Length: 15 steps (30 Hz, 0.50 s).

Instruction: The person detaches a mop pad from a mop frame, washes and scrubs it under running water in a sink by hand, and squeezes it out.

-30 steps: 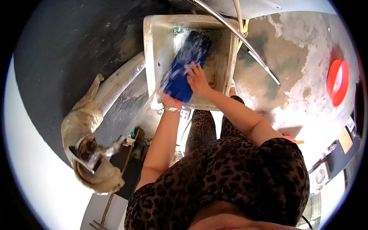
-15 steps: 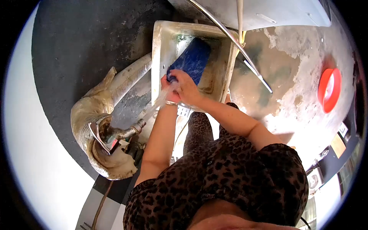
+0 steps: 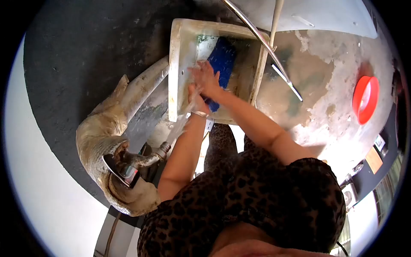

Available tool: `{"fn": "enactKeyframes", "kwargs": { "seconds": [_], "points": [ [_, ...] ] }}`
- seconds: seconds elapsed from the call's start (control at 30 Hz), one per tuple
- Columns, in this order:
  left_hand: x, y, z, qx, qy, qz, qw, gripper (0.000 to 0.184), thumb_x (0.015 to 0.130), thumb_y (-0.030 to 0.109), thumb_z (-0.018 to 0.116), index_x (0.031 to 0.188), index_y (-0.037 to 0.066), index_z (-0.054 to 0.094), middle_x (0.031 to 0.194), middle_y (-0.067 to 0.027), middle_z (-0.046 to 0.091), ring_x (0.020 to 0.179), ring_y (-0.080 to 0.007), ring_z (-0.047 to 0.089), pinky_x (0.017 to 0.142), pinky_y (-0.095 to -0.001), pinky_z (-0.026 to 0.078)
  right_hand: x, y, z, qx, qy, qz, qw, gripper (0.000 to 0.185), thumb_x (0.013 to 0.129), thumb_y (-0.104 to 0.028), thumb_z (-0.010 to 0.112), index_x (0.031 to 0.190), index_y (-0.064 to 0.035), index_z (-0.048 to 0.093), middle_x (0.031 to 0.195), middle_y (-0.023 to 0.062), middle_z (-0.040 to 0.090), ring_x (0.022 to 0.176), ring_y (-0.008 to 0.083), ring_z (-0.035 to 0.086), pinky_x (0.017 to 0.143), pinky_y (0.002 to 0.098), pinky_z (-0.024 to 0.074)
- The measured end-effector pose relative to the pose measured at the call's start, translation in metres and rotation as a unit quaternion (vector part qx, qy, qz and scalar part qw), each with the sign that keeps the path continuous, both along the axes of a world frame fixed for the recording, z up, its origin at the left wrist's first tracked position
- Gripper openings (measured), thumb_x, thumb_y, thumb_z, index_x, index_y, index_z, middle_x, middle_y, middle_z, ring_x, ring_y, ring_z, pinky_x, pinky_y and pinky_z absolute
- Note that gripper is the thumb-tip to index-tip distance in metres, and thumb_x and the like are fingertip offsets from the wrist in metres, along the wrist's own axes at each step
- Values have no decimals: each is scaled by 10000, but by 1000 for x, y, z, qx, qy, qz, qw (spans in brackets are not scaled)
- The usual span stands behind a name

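A wet blue cloth (image 3: pixel 223 55) lies inside a worn, pale sink (image 3: pixel 173 81), its lower part behind my hands. My right hand (image 3: pixel 207 80) is over the cloth with fingers spread, holding nothing that I can see. Close below it, my left hand (image 3: pixel 198 102) is in the water stream, partly covered by the right; the digit that shows is stretched out. Water (image 3: pixel 180 127) shoots from a metal tap (image 3: pixel 161 152) across my left wrist and onto both hands, and spray blurs their outlines.
A large, crusted pipe (image 3: pixel 100 124) curves around the tap on the left. A shiny metal tube (image 3: pixel 252 28) crosses the sink's upper right corner. A red round basin (image 3: pixel 366 100) is at the far right. Patchy concrete floor (image 3: pixel 312 68) spreads beyond the sink.
My hands have let go of the blue cloth's near end, which now lies in the sink. The right hand has opened and moved slightly up; water now runs over both hands.
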State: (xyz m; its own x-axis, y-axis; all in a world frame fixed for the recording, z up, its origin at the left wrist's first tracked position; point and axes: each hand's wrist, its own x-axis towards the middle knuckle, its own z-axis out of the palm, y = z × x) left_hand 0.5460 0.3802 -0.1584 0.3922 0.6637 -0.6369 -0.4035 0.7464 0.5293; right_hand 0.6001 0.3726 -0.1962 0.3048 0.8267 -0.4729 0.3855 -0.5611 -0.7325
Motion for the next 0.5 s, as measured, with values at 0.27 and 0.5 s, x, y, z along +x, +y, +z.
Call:
{"fn": "enactKeyframes", "kwargs": {
  "seconds": [0.27, 0.5],
  "points": [
    [7, -3, -7, -28, 157, -15, 987, 427, 932, 384, 377, 1262, 127, 461, 1263, -108, 485, 1122, -262, 498, 958, -393, 399, 44, 13, -85, -78, 5, -28, 997, 451, 911, -374, 327, 1330, -219, 385, 1451, 34, 222, 1345, 286, 150, 976, 672, 180],
    [1, -7, -19, -60, 157, 33, 985, 443, 940, 389, 356, 1308, 146, 396, 1270, -113, 471, 1134, -262, 478, 961, -418, 387, 23, -22, -56, -87, -3, -29, 996, 483, 915, -347, 323, 1374, -199, 296, 1459, 89, 186, 1345, 304, 150, 987, 668, 152]
  ]
}}
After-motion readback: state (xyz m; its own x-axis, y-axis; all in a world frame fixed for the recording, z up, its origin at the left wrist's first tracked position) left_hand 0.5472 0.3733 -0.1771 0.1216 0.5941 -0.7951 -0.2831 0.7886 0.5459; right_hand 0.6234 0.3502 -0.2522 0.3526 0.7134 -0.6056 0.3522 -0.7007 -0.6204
